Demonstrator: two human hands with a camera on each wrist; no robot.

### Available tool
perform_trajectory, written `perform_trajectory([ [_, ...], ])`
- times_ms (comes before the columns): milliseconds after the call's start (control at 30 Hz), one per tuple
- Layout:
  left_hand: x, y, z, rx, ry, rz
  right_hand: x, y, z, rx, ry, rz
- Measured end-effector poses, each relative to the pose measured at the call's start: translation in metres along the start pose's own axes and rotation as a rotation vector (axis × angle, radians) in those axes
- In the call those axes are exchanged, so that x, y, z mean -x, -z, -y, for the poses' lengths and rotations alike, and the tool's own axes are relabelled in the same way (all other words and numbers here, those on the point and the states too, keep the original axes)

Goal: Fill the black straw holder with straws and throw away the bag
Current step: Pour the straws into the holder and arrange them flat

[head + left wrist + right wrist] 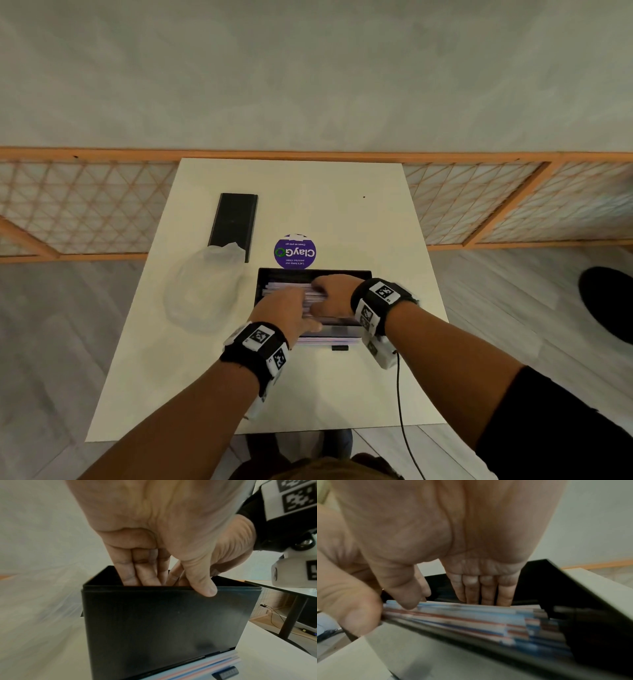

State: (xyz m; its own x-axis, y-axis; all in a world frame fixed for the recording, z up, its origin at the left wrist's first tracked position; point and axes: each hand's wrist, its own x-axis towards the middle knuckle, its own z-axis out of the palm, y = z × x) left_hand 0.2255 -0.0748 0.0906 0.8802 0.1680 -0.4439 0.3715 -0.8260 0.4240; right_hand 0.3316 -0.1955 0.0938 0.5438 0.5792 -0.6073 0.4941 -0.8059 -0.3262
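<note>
The straws [462, 620] are pressed flat by the straight fingers [488, 592] of the right hand [334, 296], apparently to level them inside the black straw holder [163, 622] at frame centre. The left hand [287, 310] is reached into the holder, fingers extended and thumb over the front rim, likely steadying it. The emptied bag [202, 287] is left at centre-left on the table [342, 205], beside a black lid [234, 219].

Wrists: black bands [255, 356] are worn, each fitted with white blocks bearing black-and-white square markers.
Right arm: a black sleeve [561, 421]; a black cable [400, 404] hangs below the wrist.
</note>
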Motion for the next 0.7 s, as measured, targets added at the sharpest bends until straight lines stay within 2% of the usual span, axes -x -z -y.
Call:
perform_trajectory([
  [467, 0.004, -0.001, 0.001, 0.003, 0.005, -0.027, -0.004, -0.007, 0.01, -0.143, -0.003, 0.107],
  [600, 0.003, -0.002, 0.0, -0.012, 0.016, -0.026, -0.005, -0.004, 0.015, -0.092, -0.069, 0.126],
  [700, 0.004, -0.001, 0.0, 0.001, 0.018, -0.031, -0.005, -0.001, 0.02, -0.028, -0.06, 0.148],
])
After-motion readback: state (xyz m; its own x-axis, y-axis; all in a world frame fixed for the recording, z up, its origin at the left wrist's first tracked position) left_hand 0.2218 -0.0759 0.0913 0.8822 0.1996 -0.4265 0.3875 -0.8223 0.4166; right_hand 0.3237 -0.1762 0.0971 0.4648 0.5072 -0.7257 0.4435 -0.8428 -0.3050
